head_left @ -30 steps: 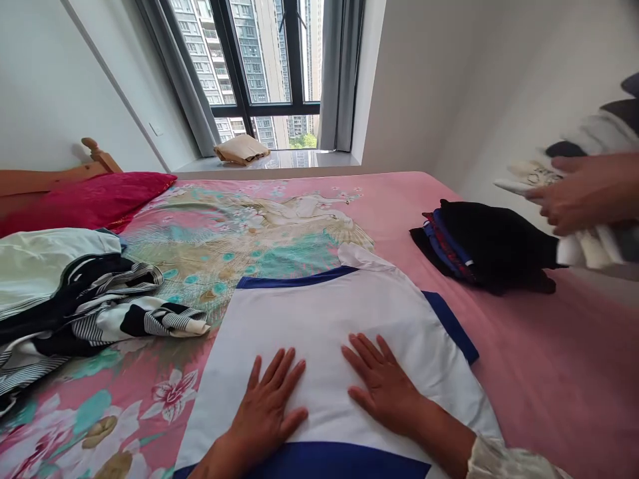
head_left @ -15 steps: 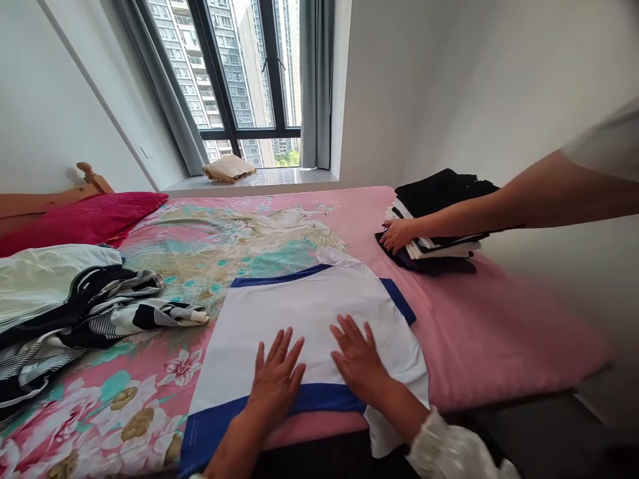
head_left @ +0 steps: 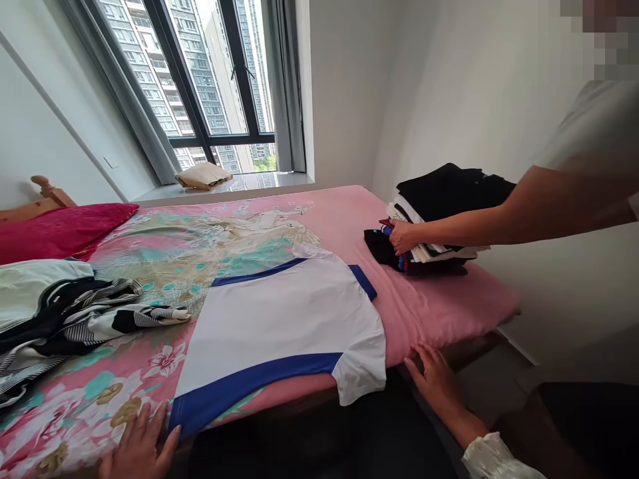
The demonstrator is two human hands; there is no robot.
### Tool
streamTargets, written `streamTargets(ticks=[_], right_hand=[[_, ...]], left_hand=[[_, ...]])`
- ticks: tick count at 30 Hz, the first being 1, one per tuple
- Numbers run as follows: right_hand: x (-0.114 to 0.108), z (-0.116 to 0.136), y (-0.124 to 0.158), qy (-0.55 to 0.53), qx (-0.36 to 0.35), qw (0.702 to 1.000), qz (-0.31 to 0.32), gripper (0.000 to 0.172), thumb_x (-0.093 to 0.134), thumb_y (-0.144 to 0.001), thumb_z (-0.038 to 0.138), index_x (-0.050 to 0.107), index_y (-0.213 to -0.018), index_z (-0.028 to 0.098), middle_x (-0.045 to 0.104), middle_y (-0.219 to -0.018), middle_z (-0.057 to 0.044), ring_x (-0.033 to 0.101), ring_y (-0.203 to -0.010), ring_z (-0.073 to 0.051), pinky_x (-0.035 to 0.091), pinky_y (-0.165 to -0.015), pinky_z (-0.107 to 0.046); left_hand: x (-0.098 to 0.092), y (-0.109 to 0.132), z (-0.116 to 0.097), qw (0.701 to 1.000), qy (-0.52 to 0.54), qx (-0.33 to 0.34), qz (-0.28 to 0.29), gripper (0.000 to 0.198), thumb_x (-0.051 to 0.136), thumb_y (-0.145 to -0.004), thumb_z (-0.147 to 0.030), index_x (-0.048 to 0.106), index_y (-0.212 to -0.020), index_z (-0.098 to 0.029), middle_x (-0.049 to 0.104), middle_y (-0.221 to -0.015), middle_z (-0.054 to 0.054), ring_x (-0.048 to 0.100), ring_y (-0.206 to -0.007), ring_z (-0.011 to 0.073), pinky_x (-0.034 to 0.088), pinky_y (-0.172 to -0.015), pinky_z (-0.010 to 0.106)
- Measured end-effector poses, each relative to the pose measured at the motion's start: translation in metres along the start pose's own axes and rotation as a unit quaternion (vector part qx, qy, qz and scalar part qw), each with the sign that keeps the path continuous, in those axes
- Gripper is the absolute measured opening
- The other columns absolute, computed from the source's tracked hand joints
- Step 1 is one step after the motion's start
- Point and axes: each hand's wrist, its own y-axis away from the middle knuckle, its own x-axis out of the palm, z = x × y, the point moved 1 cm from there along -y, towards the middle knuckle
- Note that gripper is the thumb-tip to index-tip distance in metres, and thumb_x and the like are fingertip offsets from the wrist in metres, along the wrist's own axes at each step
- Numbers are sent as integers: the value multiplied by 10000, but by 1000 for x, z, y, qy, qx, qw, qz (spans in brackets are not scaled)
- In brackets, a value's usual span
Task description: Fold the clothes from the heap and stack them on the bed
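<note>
A white T-shirt (head_left: 279, 313) with blue side panels and a blue neckline lies spread on the bed, its near sleeve hanging over the edge. My left hand (head_left: 142, 442) rests flat on the flowered sheet by the shirt's lower blue corner, fingers apart; whether the thumb touches the shirt I cannot tell. At the bed's right front edge is my right hand (head_left: 436, 379), fingers stretched out on the pink sheet, apart from the shirt. Neither hand holds anything.
Another person's hand (head_left: 407, 236) grips the near side of a stack of folded clothes (head_left: 452, 193) at the right. Rumpled black-and-white clothes (head_left: 94, 313) lie on the left. Behind them is a red pillow (head_left: 64, 226). A beige bundle (head_left: 202, 175) sits on the windowsill.
My hands have left the shirt's middle, the left going down and left, the right going right to the bed edge. The view has turned right. The other person's hand has lifted clothes within the stack.
</note>
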Motion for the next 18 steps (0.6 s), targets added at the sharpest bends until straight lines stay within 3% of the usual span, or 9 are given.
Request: streamTargets(ticks=[2,4,6,8,11,14,18], right_hand=[[-2,15,5,-93,27,995,29,492,413,-857,584,635,-977,162,646,-1030,-137,568,-1009,-278,423,-926,-434],[4,37,8,-171,68,978,99,453,490,-813,591,644,-883,171,666,-924,-108,595,-915,-269,449,-872,-410],[13,58,11,-262,108,943,176,451,582,-735,588,649,-844,155,676,-870,-102,611,-863,-278,469,-826,-404],[22,73,16,-344,138,904,214,460,607,-697,565,641,-863,137,680,-845,-96,624,-831,-273,492,-785,-390],[27,82,31,-410,203,861,221,431,511,-758,522,576,-976,157,662,-834,-60,631,-702,-203,536,-654,-351],[22,79,49,-422,274,818,280,322,478,-794,482,509,-946,199,589,-671,12,555,-474,-123,534,-498,-306],[8,69,60,-377,259,819,346,207,521,-788,403,507,-793,196,585,-597,12,553,-443,-116,500,-435,-254]], left_hand=[[-4,5,-26,999,5,36,-4,587,363,-847,-380,337,-1420,-254,372,-1479,97,267,-1390,269,210,-1081,550],[-6,7,-58,996,9,89,1,573,383,-841,-324,361,-1408,-248,341,-1497,80,221,-1408,249,129,-1118,538],[-6,9,-84,993,6,116,3,552,387,-836,-261,398,-1388,-249,357,-1490,62,234,-1403,237,60,-1129,540],[-5,10,-94,993,4,114,6,532,365,-846,-206,424,-1373,-244,395,-1468,62,279,-1385,232,52,-1124,546],[1,16,-80,995,5,101,-4,513,342,-865,-167,446,-1357,-267,438,-1441,55,354,-1348,210,101,-1121,514],[7,23,-50,995,-2,91,-31,470,368,-869,-193,510,-1310,-278,477,-1411,57,405,-1313,225,147,-1106,502],[16,26,-25,995,4,96,-36,460,415,-838,-206,559,-1260,-318,537,-1358,38,456,-1273,242,195,-1087,497]])
